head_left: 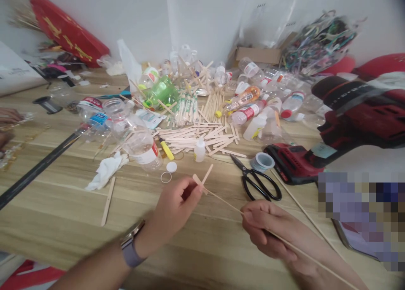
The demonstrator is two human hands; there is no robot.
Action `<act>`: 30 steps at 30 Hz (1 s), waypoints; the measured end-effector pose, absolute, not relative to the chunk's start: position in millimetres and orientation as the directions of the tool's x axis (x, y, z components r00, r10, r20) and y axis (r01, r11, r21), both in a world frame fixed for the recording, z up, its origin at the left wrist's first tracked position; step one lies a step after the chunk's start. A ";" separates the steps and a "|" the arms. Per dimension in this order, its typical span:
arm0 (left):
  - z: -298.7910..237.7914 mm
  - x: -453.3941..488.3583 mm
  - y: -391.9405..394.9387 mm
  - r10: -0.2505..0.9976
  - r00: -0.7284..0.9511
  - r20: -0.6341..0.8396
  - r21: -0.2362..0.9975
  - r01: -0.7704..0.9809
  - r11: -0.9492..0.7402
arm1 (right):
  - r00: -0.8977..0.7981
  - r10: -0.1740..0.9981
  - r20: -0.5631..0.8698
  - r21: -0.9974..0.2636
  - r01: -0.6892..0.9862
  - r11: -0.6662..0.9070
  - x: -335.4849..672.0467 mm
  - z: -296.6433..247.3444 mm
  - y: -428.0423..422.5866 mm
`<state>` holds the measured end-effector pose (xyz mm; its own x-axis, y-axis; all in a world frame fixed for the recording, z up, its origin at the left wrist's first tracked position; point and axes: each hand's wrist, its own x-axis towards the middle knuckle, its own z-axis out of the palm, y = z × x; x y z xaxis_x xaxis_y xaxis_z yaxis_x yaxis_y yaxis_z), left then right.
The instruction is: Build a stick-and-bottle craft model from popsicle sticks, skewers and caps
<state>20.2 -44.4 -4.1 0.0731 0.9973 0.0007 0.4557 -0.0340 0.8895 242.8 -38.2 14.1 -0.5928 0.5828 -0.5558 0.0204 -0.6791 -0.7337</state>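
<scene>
My left hand (182, 199) pinches small crossed craft sticks (208, 174) between thumb and fingers above the table. The fingers of my right hand (265, 229) are closed round a long thin wooden rod (226, 203). Its far end meets the crossed sticks at my left fingertips; whether it is fixed to them I cannot tell. The near end runs back along my right forearm. Just beyond my hands lie black-handled scissors (261, 182), a roll of tape (262, 161) and a small white glue bottle (199, 150). A single craft stick (108, 201) lies to the left of my left hand.
Behind is a heap of loose craft sticks (186, 139), with plastic bottles (144, 153) on both sides. A red and black power tool (348, 121) stands at right, near a phone (357, 239). A dark bar (38, 170) slants across the left, near another person's hand (8, 115).
</scene>
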 end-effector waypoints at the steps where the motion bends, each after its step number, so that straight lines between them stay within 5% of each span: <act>1: -4.5 20.5 -44.5 0.996 0.086 -0.033 0.916 0.402 -0.004 | -0.592 0.584 -0.555 -0.731 0.014 -0.682 245.6 13.2 -38.2; 4: -6.6 18.3 -42.3 0.992 0.084 -0.098 0.954 0.293 0.070 | -0.603 0.582 -0.545 -0.727 -0.005 -0.686 254.4 12.1 -37.7; 7: -5.5 9.2 -35.5 0.999 -0.010 0.036 0.867 0.497 -0.026 | -0.599 0.599 -0.531 -0.746 -0.004 -0.666 259.4 15.3 -37.0; 10: -1.4 -1.9 -26.3 0.954 -0.014 0.299 0.482 0.865 -0.139 | -0.482 0.711 -0.511 -0.812 -0.001 -0.584 258.2 21.6 -37.0; 13: -2.0 -7.3 -18.3 0.962 0.010 0.273 0.165 0.985 -0.057 | -0.307 0.830 -0.466 -0.877 0.034 -0.479 254.0 25.0 -36.4; 15: -6.9 -7.9 -14.0 0.980 0.015 0.199 0.067 0.997 -0.029 | -0.240 0.867 -0.436 -0.899 0.080 -0.430 251.9 23.3 -34.8; 22: -14.9 -10.9 -6.4 0.979 0.043 0.200 0.197 0.977 -0.083 | -0.121 0.956 -0.267 -0.955 0.168 -0.245 251.4 5.8 -27.3; 24: -9.6 -9.5 -8.7 0.978 0.000 0.209 0.520 0.847 -0.111 | -0.115 0.968 -0.222 -0.961 0.195 -0.198 251.6 3.8 -26.5; 26: -4.3 -6.7 -12.2 0.996 -0.040 0.081 0.911 0.408 -0.058 | -0.125 0.972 -0.200 -0.959 0.226 -0.168 251.2 2.6 -25.9; 27: -2.5 -5.2 -14.0 1.000 -0.020 -0.014 0.993 0.113 0.016 | -0.134 0.970 -0.200 -0.958 0.235 -0.165 250.7 1.7 -25.6; 30: -0.8 -2.4 -17.6 0.964 0.154 -0.217 0.831 -0.489 0.266 | -0.137 0.965 -0.225 -0.955 0.225 -0.191 248.2 -2.7 -24.2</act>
<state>-2.4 -17.6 -0.8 0.1541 0.9638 -0.2173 -0.4893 0.2656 0.8307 248.2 -24.2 -2.7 -0.1373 0.9647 -0.2249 0.2252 -0.1907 -0.9555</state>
